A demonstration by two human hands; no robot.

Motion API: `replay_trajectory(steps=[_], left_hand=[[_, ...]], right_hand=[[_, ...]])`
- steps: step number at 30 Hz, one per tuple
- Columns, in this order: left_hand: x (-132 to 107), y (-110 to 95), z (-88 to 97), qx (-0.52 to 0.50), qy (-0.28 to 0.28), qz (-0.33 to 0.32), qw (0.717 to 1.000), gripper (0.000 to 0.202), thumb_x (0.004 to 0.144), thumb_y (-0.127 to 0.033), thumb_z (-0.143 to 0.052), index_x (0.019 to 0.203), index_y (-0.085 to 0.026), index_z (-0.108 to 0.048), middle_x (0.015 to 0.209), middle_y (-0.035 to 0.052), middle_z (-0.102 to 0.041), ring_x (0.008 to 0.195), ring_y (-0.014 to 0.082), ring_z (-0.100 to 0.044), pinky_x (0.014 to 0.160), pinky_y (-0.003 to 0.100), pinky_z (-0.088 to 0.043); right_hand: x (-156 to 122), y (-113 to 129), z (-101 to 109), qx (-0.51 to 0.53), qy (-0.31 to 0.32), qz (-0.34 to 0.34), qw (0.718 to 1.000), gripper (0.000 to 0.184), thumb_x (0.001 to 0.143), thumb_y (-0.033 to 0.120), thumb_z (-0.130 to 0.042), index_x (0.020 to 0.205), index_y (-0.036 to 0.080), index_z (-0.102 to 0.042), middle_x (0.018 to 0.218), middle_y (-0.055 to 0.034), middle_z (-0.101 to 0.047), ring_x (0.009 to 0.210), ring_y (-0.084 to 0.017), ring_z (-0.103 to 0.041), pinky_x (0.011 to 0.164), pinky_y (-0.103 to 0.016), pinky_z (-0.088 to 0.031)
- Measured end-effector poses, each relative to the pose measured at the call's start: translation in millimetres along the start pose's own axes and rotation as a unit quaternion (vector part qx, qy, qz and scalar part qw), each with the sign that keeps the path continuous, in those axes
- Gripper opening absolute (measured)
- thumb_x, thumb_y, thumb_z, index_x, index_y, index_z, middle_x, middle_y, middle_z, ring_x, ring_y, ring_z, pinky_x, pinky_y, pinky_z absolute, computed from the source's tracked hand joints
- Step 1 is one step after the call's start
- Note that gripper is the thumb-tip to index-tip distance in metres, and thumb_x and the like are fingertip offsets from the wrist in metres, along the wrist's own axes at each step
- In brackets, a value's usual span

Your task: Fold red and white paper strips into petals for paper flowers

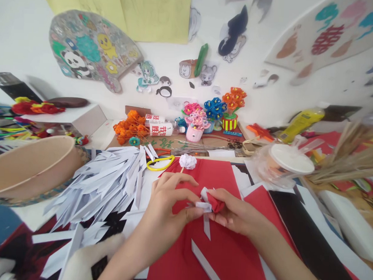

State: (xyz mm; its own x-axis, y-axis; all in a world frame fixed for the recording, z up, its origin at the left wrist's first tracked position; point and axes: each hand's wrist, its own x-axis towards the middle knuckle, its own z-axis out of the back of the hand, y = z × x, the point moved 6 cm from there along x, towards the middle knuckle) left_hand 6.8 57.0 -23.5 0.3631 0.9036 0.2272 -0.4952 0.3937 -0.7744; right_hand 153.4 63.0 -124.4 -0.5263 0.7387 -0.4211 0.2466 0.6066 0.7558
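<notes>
Between thumb and index finger, my left hand (169, 202) pinches a small white folded paper piece (204, 206). My right hand (234, 211) is closed around a crumpled red paper piece (215, 203) with white paper at its edge. The two pieces meet between my fingertips; whether they are joined I cannot tell. A white paper strip (207, 227) dangles below them. Beneath both hands lies a red paper sheet (213, 261), with another folded white strip (206, 263) resting on it. A white paper flower (188, 161) on a thin stick lies just beyond my left hand.
A heap of white paper strips (105, 184) spreads at the left beside a beige bowl (29, 167). Yellow-handled scissors (160, 162) lie behind. Colourful craft flowers in pots (194, 134) and a bottle (160, 129) stand along the wall. A lidded cup (288, 164) is at the right.
</notes>
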Motion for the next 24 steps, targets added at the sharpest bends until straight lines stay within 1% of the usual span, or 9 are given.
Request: replay_trajectory(steps=[3, 5, 6, 7, 10, 12, 14, 19, 24], left_hand=[[1, -2, 3.2, -0.043, 0.024, -0.002, 0.999, 0.012, 0.087, -0.021, -0.070, 0.077, -0.025, -0.075, 0.105, 0.0025, -0.068, 0.100, 0.0241, -0.060, 0.090, 0.043, -0.041], [2, -5, 4.3, -0.068, 0.033, -0.016, 0.997, 0.011, 0.087, -0.022, -0.070, 0.077, -0.024, -0.074, 0.099, 0.0025, -0.069, 0.093, 0.0211, -0.062, 0.086, 0.037, -0.044], [2, -6, 5.5, -0.077, 0.031, -0.030, 0.996, 0.007, 0.087, -0.021, -0.071, 0.080, -0.023, -0.074, 0.096, 0.0021, -0.069, 0.091, 0.0197, -0.062, 0.084, 0.035, -0.045], [1, -8, 6.4, -0.081, 0.031, -0.050, 0.995, 0.005, 0.086, -0.020, -0.071, 0.087, -0.024, -0.074, 0.095, 0.0018, -0.070, 0.089, 0.0186, -0.062, 0.083, 0.033, -0.045], [-3, -17, 7.6, -0.055, 0.048, -0.144, 0.987, 0.021, 0.088, -0.015, -0.069, 0.106, -0.025, -0.071, 0.097, 0.0019, -0.071, 0.088, 0.0165, -0.061, 0.082, 0.030, -0.046], [-6, -21, 6.9, -0.018, 0.061, -0.199, 0.978, 0.021, 0.089, -0.013, -0.067, 0.106, -0.025, -0.071, 0.096, 0.0018, -0.072, 0.086, 0.0156, -0.060, 0.081, 0.030, -0.045], [-9, -21, 7.1, 0.002, 0.056, -0.229, 0.972, 0.020, 0.089, -0.013, -0.068, 0.105, -0.025, -0.072, 0.094, 0.0018, -0.072, 0.083, 0.0151, -0.060, 0.079, 0.029, -0.046], [-10, -17, 5.0, 0.001, 0.050, -0.244, 0.968, 0.032, 0.089, -0.012, -0.067, 0.118, -0.025, -0.067, 0.093, 0.0021, -0.073, 0.080, 0.0148, -0.061, 0.077, 0.029, -0.048], [-11, -19, 6.3, 0.009, 0.050, -0.244, 0.969, 0.031, 0.092, -0.009, -0.061, 0.119, -0.023, -0.066, 0.091, 0.0033, -0.074, 0.078, 0.0150, -0.064, 0.077, 0.029, -0.050]], right_hand=[[-1, -1, -1, -0.008, 0.005, -0.015, 1.000, 0.038, 0.077, 0.052, -0.072, 0.064, 0.018, -0.065, 0.052, 0.0012, -0.061, 0.038, -0.005, -0.047, 0.036, -0.015, -0.033], [-2, -2, -5, -0.015, 0.014, -0.037, 0.999, 0.038, 0.076, 0.052, -0.072, 0.063, 0.017, -0.065, 0.049, 0.0016, -0.060, 0.033, -0.004, -0.044, 0.032, -0.014, -0.028], [-3, -3, -7, -0.018, 0.019, -0.049, 0.998, 0.039, 0.076, 0.053, -0.072, 0.063, 0.017, -0.065, 0.048, 0.0017, -0.060, 0.032, -0.004, -0.042, 0.031, -0.014, -0.027], [-4, -3, -8, -0.021, 0.023, -0.059, 0.998, 0.039, 0.076, 0.053, -0.071, 0.063, 0.017, -0.065, 0.046, 0.0019, -0.059, 0.030, -0.003, -0.042, 0.030, -0.014, -0.026], [-5, -1, -14, -0.023, 0.032, -0.076, 0.996, 0.040, 0.076, 0.054, -0.069, 0.061, 0.017, -0.063, 0.045, 0.0025, -0.059, 0.030, -0.003, -0.041, 0.030, -0.013, -0.027], [-6, 0, -16, -0.024, 0.044, -0.082, 0.995, 0.043, 0.079, 0.054, -0.066, 0.060, 0.016, -0.061, 0.046, 0.0019, -0.059, 0.030, -0.002, -0.041, 0.029, -0.013, -0.028], [-6, 1, -18, -0.024, 0.054, -0.084, 0.995, 0.045, 0.081, 0.054, -0.064, 0.059, 0.016, -0.061, 0.046, 0.0009, -0.059, 0.030, -0.002, -0.041, 0.028, -0.012, -0.028], [-6, 4, -19, -0.027, 0.077, -0.067, 0.994, 0.044, 0.078, 0.052, -0.068, 0.055, 0.016, -0.060, 0.045, 0.0012, -0.059, 0.029, -0.002, -0.042, 0.027, -0.011, -0.028], [-7, 3, -18, -0.039, 0.082, -0.070, 0.993, 0.044, 0.077, 0.053, -0.068, 0.055, 0.015, -0.063, 0.045, 0.0015, -0.058, 0.028, -0.002, -0.042, 0.026, -0.011, -0.028]])
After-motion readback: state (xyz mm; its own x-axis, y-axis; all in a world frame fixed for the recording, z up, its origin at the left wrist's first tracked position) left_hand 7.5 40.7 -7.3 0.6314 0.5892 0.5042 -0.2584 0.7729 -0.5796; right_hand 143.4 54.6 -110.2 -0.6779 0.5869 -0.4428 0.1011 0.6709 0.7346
